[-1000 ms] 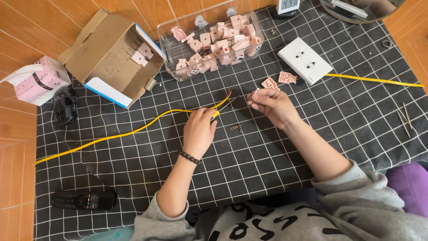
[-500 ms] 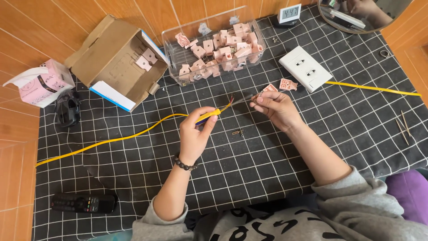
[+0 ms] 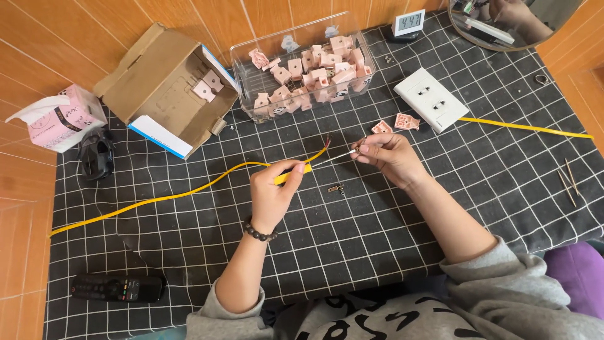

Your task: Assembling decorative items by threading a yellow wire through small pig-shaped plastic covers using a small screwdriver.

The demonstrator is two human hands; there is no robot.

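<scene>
Black grid-patterned cloth covers desk. Left hand fingers clamp long yellow sheathed cable at its stripped end; right hand now pinches one thin white inner wire, drawn straight out.

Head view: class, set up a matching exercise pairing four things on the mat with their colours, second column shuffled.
Things:
1. Cable
2. Socket plate
3. Remote
4. Tissue box

Colours:
A. black
B. pink
C. yellow
D. white

Pairs: 1-C, 2-D, 3-A, 4-B
</scene>
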